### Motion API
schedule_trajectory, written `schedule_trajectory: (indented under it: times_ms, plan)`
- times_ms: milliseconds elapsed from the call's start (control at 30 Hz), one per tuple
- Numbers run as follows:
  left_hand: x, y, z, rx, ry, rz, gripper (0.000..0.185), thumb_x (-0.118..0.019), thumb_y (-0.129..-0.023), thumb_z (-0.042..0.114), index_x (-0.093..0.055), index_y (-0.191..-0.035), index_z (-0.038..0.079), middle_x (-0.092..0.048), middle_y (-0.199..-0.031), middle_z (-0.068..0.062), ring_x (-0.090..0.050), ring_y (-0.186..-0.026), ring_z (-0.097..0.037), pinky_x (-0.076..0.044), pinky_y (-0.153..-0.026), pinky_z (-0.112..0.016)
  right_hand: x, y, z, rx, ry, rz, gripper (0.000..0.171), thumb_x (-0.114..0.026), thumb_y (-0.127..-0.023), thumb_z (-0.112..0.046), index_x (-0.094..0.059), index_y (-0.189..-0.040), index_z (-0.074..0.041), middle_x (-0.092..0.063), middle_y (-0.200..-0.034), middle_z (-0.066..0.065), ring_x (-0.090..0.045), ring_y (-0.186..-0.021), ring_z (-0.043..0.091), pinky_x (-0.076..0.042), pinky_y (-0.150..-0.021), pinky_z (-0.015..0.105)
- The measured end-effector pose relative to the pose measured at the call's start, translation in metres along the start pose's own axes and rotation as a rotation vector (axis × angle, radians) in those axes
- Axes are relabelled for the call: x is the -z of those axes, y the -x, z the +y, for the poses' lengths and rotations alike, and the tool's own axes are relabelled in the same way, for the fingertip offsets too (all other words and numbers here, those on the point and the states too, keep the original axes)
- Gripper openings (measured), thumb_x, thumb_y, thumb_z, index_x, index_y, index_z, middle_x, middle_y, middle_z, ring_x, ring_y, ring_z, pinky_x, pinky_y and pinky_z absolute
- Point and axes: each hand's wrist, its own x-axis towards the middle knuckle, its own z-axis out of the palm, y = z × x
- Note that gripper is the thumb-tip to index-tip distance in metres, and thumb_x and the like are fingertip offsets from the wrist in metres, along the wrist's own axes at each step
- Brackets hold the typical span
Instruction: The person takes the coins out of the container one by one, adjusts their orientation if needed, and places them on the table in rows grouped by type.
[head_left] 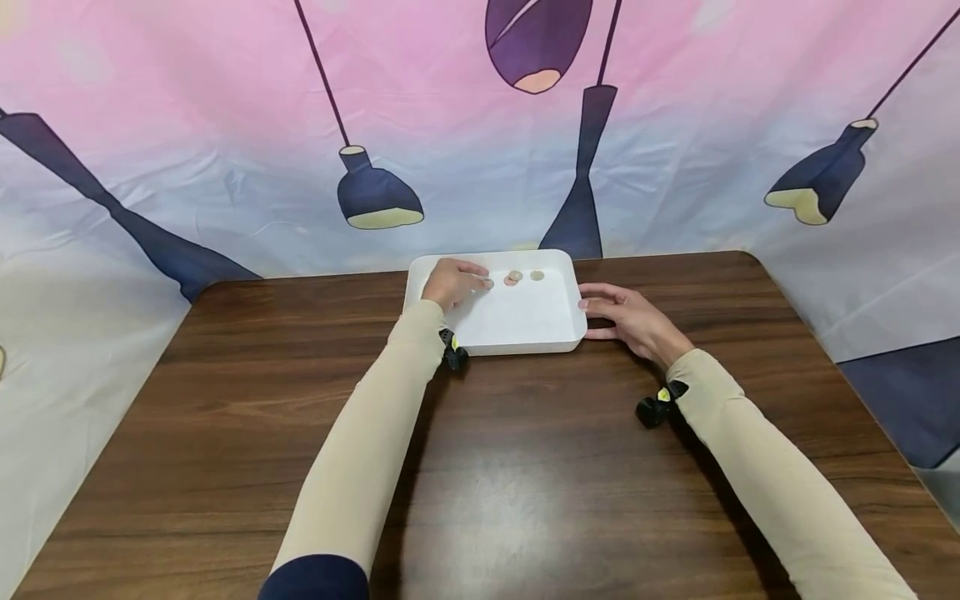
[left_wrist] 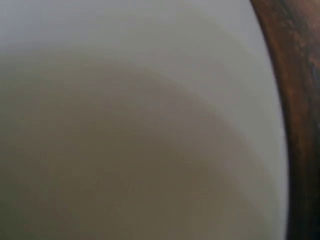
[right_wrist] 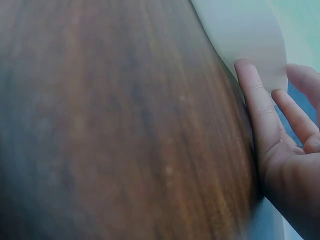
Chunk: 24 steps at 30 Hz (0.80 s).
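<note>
A shallow white tray (head_left: 517, 325) sits at the far side of the table. Inside it, along the back, lie several small round coins. One silvery coin (head_left: 537, 275) is on the right, and a coppery coin (head_left: 511, 281) partly overlaps another silvery coin (head_left: 516, 275). My left hand (head_left: 450, 283) reaches over the tray's left side, its fingertips at a further coin (head_left: 490, 284); index finger and lower fingertip look parted. At the tray's right wall, my right hand (head_left: 626, 317) touches the outside with extended fingers. The left wrist view shows only blurred white tray surface (left_wrist: 200, 40).
The dark wooden table (head_left: 525, 467) stretches in front of the tray and to both sides. Its back edge meets a printed cloth (head_left: 465, 125) with hanging-lamp pictures. Both wrists wear small black cameras, the left one (head_left: 454, 353) close to the tray's front wall.
</note>
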Motion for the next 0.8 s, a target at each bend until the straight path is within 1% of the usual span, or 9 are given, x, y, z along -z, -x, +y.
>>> schedule_trajectory:
  times_ms: [67,133,233,333,467,567,700,733,800]
  plan:
    - [-0.003,-0.002,-0.003,0.003,-0.018,0.024,0.024,-0.08,-0.096,0.022,-0.08,-0.121,0.018,-0.073,-0.11,-0.004,-0.03,-0.051,-0.014,-0.032,-0.055,-0.031,-0.001,-0.001,0.001,0.003,0.003,-0.002,0.056,-0.061,-0.109,-0.016,-0.041,-0.16,-0.007,-0.056,-0.14,0.01,-0.066,-0.113,0.015,-0.061,-0.092,0.037]
    - [-0.004,-0.003,-0.005,-0.008,-0.036,0.049,0.023,-0.08,-0.097,0.023,-0.081,-0.119,0.018,-0.073,-0.111,-0.003,-0.034,-0.053,-0.014,-0.035,-0.057,-0.031,-0.001,-0.001,0.001,0.009,0.003,-0.002,0.057,-0.062,-0.109,-0.016,-0.041,-0.16,-0.006,-0.056,-0.14,0.011,-0.066,-0.113,0.015,-0.061,-0.093,0.037]
    - [-0.007,-0.003,-0.006,-0.038,-0.065,0.072,0.021,-0.08,-0.097,0.024,-0.082,-0.117,0.017,-0.072,-0.119,-0.003,-0.041,-0.058,-0.014,-0.039,-0.062,-0.031,-0.001,-0.002,0.001,0.008,0.0,0.008,0.056,-0.062,-0.108,-0.016,-0.042,-0.16,-0.006,-0.057,-0.138,0.01,-0.066,-0.113,0.016,-0.061,-0.091,0.037]
    - [-0.007,0.002,-0.006,-0.071,-0.115,0.075,0.02,-0.08,-0.097,0.025,-0.082,-0.115,0.015,-0.071,-0.13,-0.006,-0.05,-0.073,-0.017,-0.043,-0.069,-0.032,-0.001,-0.002,0.002,0.0,-0.002,0.006,0.056,-0.062,-0.108,-0.016,-0.042,-0.16,-0.006,-0.056,-0.139,0.01,-0.066,-0.113,0.016,-0.061,-0.091,0.037]
    - [-0.004,0.011,-0.007,-0.113,-0.161,0.068,0.02,-0.079,-0.098,0.024,-0.081,-0.113,0.011,-0.068,-0.135,-0.01,-0.056,-0.102,-0.023,-0.047,-0.082,-0.036,-0.002,-0.003,0.002,-0.002,0.005,-0.012,0.059,-0.063,-0.108,-0.018,-0.04,-0.161,-0.006,-0.053,-0.143,0.012,-0.065,-0.114,0.015,-0.061,-0.093,0.036]
    - [-0.002,0.014,-0.007,-0.126,-0.178,0.052,0.021,-0.078,-0.098,0.023,-0.08,-0.114,0.009,-0.067,-0.134,-0.011,-0.057,-0.11,-0.027,-0.048,-0.089,-0.04,-0.001,-0.003,0.002,0.003,0.009,-0.013,0.059,-0.062,-0.109,-0.019,-0.04,-0.161,-0.006,-0.051,-0.145,0.014,-0.065,-0.114,0.015,-0.061,-0.092,0.035]
    - [0.0,0.016,-0.007,-0.113,-0.218,0.012,0.021,-0.077,-0.099,0.024,-0.078,-0.115,0.01,-0.064,-0.136,-0.01,-0.056,-0.112,-0.027,-0.048,-0.097,-0.043,0.001,-0.003,0.0,0.003,0.011,-0.009,0.059,-0.062,-0.109,-0.019,-0.039,-0.161,-0.006,-0.053,-0.144,0.014,-0.066,-0.113,0.015,-0.061,-0.092,0.035]
    - [0.001,0.016,-0.006,-0.11,-0.227,-0.005,0.022,-0.076,-0.099,0.025,-0.078,-0.116,0.011,-0.062,-0.139,-0.01,-0.057,-0.108,-0.025,-0.048,-0.094,-0.041,0.001,-0.002,0.0,0.001,0.013,-0.011,0.059,-0.062,-0.109,-0.019,-0.039,-0.162,-0.006,-0.052,-0.144,0.013,-0.065,-0.113,0.015,-0.061,-0.092,0.035]
    - [0.001,0.018,-0.005,-0.096,-0.241,-0.036,0.024,-0.076,-0.1,0.026,-0.076,-0.119,0.012,-0.062,-0.137,-0.008,-0.058,-0.094,-0.022,-0.05,-0.086,-0.037,0.002,-0.002,-0.001,-0.001,0.012,-0.013,0.06,-0.062,-0.109,-0.02,-0.039,-0.162,-0.006,-0.052,-0.144,0.014,-0.065,-0.113,0.015,-0.061,-0.093,0.035]
